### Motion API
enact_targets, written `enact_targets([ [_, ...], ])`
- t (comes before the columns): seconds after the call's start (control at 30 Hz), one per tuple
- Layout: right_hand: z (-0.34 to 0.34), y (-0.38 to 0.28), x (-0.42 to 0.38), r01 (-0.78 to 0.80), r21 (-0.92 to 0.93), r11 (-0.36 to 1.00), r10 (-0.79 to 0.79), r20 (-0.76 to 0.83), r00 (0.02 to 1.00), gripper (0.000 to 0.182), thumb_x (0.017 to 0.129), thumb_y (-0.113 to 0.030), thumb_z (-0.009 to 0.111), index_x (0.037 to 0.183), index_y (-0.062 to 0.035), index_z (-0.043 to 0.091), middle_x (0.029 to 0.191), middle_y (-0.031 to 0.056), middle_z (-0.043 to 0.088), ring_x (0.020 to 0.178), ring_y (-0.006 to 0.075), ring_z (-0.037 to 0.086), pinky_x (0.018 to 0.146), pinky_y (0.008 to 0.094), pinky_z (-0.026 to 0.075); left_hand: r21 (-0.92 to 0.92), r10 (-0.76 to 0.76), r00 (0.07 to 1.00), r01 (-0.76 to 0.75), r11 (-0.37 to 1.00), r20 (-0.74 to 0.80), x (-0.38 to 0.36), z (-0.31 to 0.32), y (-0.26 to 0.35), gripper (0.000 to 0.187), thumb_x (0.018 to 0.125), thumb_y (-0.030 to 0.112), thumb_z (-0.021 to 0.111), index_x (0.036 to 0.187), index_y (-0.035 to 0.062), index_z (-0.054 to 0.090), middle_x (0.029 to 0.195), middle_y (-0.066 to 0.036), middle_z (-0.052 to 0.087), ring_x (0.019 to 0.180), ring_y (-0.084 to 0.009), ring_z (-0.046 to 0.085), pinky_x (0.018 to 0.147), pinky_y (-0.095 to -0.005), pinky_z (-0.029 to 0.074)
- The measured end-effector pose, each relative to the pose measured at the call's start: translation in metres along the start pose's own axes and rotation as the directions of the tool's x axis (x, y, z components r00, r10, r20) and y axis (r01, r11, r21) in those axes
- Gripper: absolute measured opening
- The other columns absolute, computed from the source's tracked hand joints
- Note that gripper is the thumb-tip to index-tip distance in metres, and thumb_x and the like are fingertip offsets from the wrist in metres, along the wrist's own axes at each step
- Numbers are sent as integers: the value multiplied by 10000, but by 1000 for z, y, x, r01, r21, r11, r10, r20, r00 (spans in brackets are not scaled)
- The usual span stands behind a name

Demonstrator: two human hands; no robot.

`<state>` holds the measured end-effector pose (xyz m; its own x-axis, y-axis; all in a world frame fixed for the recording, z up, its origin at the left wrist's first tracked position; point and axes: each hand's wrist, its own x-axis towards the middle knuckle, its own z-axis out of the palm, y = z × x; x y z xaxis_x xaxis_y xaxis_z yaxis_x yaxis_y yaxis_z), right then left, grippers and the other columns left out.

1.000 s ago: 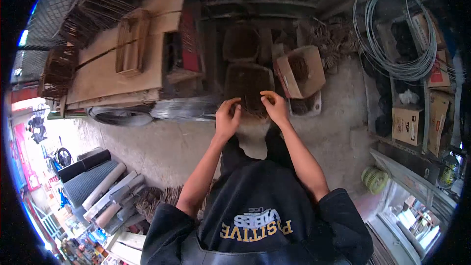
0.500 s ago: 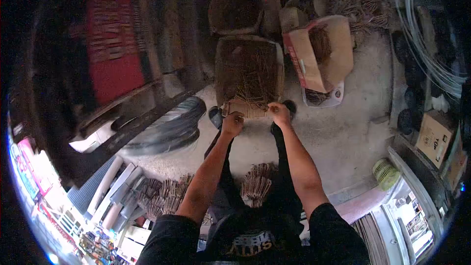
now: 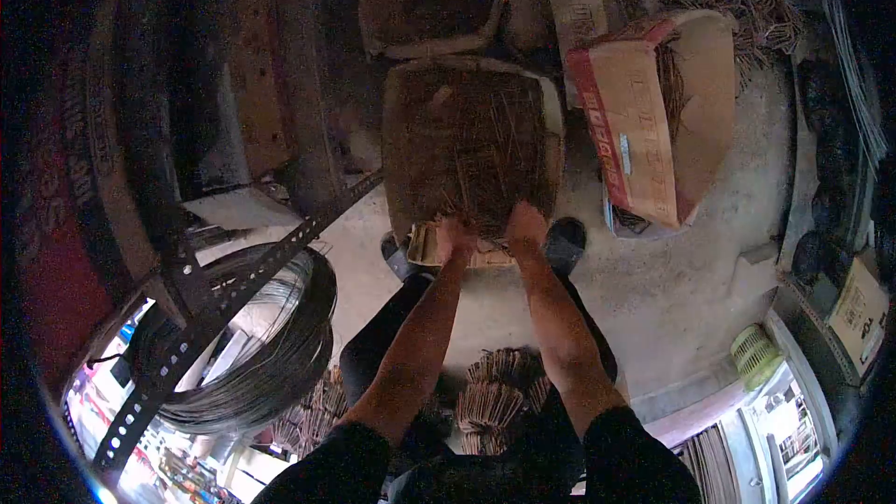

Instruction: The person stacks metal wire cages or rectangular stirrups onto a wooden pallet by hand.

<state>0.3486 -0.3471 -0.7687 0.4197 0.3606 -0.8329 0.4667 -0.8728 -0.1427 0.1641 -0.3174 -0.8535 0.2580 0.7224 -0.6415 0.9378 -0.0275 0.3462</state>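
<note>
Both my hands are at the near edge of a worn box (image 3: 397, 149) filled with thin brown rods (image 3: 485, 149). My left hand (image 3: 455, 237) is at the box's near left, beside a torn cardboard flap (image 3: 423, 245); its fingers are dim and blurred among the rods. At the near right, my right hand (image 3: 526, 226) is closed, its knuckles up; whatever it holds is hidden. Bundles of brown rods (image 3: 491, 403) stand on the floor between my legs.
Right of the box stands an open cardboard carton (image 3: 635, 131) with rods inside. A wire coil (image 3: 280, 355) and a perforated metal bar (image 3: 243, 285) are at the left. A green basket (image 3: 754, 355) sits at the lower right, a second container (image 3: 373, 19) beyond the box.
The view has shifted, bringing the box and carton closer. My left hand has moved right from the flap to the rods, and my hands are nearer each other.
</note>
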Motion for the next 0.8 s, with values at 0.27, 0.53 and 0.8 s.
enact_targets([
  [0.27,23,32,-11,43,100,994,-35,-83,996,431,913,-377,720,1130,-5,704,1078,214,724,1034,385,706,874,489,603,-179,-502,864,502,846,49,-24,-28,20,341,983,309,621,1080,-2,719,900,-167,695,809,-283,688,736,-439,580],
  [0.53,-52,6,-141,119,302,946,-43,-246,968,271,862,-251,767,1034,-42,773,873,151,766,883,332,748,794,461,594,104,-106,982,123,987,-153,-132,-156,96,417,888,459,728,1089,96,757,1074,-186,742,988,-354,728,771,-470,603],
  [0.8,-169,-22,-284,371,515,773,-150,-420,895,251,869,-224,808,998,-11,777,827,84,768,765,160,719,738,302,544,-185,-2,950,-59,981,-313,-261,-347,186,364,808,384,803,1029,94,792,959,-201,760,891,-377,737,764,-475,588],
])
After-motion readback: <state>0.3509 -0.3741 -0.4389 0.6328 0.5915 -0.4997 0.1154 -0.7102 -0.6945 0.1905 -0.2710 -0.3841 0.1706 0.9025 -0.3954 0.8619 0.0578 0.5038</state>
